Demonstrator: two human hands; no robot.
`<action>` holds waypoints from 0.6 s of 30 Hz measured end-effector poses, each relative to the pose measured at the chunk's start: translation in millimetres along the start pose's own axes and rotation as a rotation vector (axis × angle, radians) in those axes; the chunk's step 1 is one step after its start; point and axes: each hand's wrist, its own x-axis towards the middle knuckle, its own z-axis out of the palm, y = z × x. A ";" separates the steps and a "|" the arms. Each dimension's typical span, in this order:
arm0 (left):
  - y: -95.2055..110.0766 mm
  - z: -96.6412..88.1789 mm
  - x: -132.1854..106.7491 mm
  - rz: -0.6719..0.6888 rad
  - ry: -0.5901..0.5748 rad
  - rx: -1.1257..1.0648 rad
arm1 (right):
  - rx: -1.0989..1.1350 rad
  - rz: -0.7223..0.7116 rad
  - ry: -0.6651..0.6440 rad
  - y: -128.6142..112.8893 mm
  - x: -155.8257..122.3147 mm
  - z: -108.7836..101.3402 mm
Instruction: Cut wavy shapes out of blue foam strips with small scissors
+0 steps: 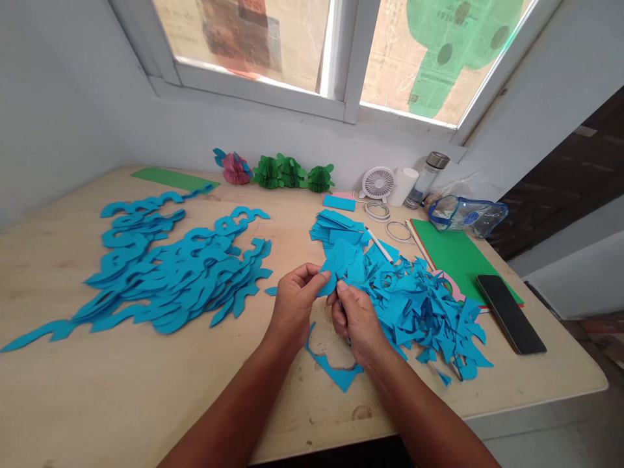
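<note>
Head view: my left hand point(294, 309) and right hand point(355, 323) work over the desk point(82, 383), my left fingers point(312, 276) pinching a jagged piece of blue paper point(338, 266) at the near edge of a heap of blue paper scraps point(419, 318). My right fingers point(344, 292) curl in beneath that piece; their tips are hidden, so I cannot tell whether they grip it or something else. A blue offcut point(336, 369) lies just under my wrists, and a stack of blue card point(334, 227) stands just beyond the heap, a white pen point(379, 246) just beside it. Well to my left sprawls a tangle of wavy blue cut-outs point(166, 273). The risk: thin scraps snag one another, so a hard pull could tear the piece I hold, and a careless sweep of my forearm could drag offcuts over the desk edge. A black phone point(511, 314) and green sheets point(458, 260) sit close to the heap's far side, where loose scraps could bury them.
</note>
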 end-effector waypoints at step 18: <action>2.6 -4.0 3.0 -0.025 -0.079 0.012 | 0.009 0.010 -0.044 -3.2 0.8 -3.5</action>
